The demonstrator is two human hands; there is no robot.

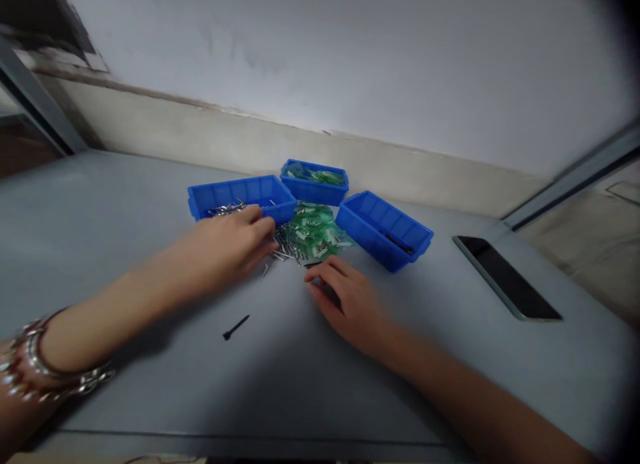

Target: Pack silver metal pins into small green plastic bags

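Head view: shows two bare hands at work over a grey tabletop (280,377), close to three blue boxes set below a pale wall (350,64). Places the left hand (240,241) at the near side of the left box (253,189), with fingers curled downward, next to a loose heap of thin silver metal pieces (286,245). Cannot tell the state of the left grip (blurred, with fingertips turned out of sight). Finds the right hand (350,294) lower and to the right, in front of a pile of green plastic packets (313,221), with forefinger and thumb bent toward each other around a small gap. Shows a short dark piece (314,265) right at the right fingertips; cannot tell from this angle between gripped and merely touched, nor between open and closed. Locates the silver heap on the tabletop between the left hand and the green pile, running in under the edge of the packets. Notes more silver pieces (227,209) inside the left box, further green packets (325,177) inside the back box (320,193), and a few dark pieces (400,243) at the near end of the right box (367,241). Records a single black screw (236,327) (apparently a screw, by head and point) lying alone nearer the front edge, well apart from both hands. Includes also bracelets (37,361) on the left wrist, and a phone (507,277) lying flat at far right.
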